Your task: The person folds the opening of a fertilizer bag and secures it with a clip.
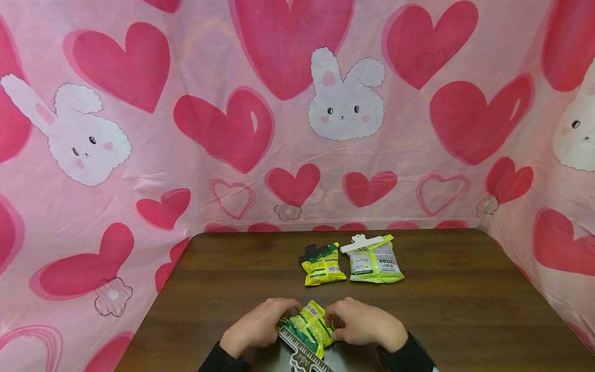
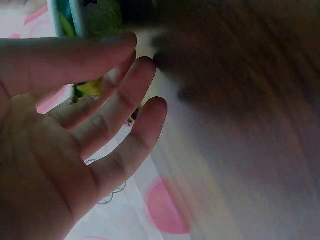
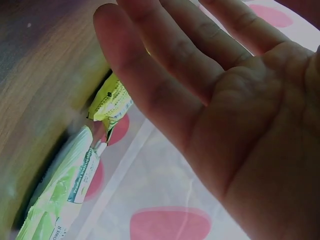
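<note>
- At the surface's (image 1: 446,310) near edge, left hand (image 1: 255,326) and right hand (image 1: 364,324) each pinch one side of a green-yellow packet (image 1: 309,325), grip curled (clip (image 1: 304,356) lies just below).
- Two clipped packets (image 1: 323,264) (image 1: 374,261) lie farther back, side by side.

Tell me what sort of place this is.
Probably a staged recording booth, not a lived-in room: a dark wooden table walled on three sides by a pink heart-and-bunny sheet, with only clipped snack bags laid out.
</note>
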Motion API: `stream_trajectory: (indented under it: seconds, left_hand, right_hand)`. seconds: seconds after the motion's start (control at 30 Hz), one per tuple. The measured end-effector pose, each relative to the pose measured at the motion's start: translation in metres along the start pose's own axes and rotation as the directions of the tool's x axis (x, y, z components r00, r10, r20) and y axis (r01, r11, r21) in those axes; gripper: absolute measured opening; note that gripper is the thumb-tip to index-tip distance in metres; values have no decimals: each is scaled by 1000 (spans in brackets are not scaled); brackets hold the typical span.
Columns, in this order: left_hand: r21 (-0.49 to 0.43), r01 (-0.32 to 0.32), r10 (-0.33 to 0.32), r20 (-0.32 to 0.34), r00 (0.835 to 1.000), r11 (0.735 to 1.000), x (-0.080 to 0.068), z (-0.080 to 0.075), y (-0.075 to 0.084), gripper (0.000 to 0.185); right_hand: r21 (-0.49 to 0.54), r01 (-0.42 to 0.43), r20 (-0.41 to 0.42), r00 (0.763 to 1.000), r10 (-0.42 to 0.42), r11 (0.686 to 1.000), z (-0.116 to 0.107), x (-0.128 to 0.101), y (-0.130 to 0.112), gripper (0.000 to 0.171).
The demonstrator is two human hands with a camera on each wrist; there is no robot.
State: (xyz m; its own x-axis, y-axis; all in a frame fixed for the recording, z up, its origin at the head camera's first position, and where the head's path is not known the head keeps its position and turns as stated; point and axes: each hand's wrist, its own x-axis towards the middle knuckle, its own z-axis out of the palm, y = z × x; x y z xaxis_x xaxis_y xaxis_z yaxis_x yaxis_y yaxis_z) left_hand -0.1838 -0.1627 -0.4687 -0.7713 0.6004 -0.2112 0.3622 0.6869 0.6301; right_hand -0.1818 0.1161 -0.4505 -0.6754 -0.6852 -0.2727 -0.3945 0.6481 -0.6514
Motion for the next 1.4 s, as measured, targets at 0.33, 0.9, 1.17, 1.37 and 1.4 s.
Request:
stream_trajectory:
  seconds: [0.33, 0.9, 1.17, 1.37, 1.4]
  left_hand:
    - [116, 24, -19, -39, 999, 993, -7, 0, 8, 63]
    - [160, 12, -1, -69, 998, 987, -11, 2, 35, 42]
    - [268, 13, -4, -34, 999, 963, -8, 14, 45, 44]
    - [320, 21, -22, 0, 1000, 947, -4, 21, 54, 44]
    - [325, 23, -27, 6, 1000, 945, -3, 22, 55, 44]
  right_hand:
    - [-41, 30, 33, 999, -28, 999, 2, -2, -4, 6]
    - [-64, 45, 147, 989, -35, 997, 5, -4, -17, 25]
    - [26, 112, 185, 976, -115, 993, -1, -9, -18, 28]
    - [0, 29, 63, 998, -29, 1000, -8, -12, -7, 25]
    - [-14, 17, 54, 998, -16, 1000, -9, -12, -6, 24]
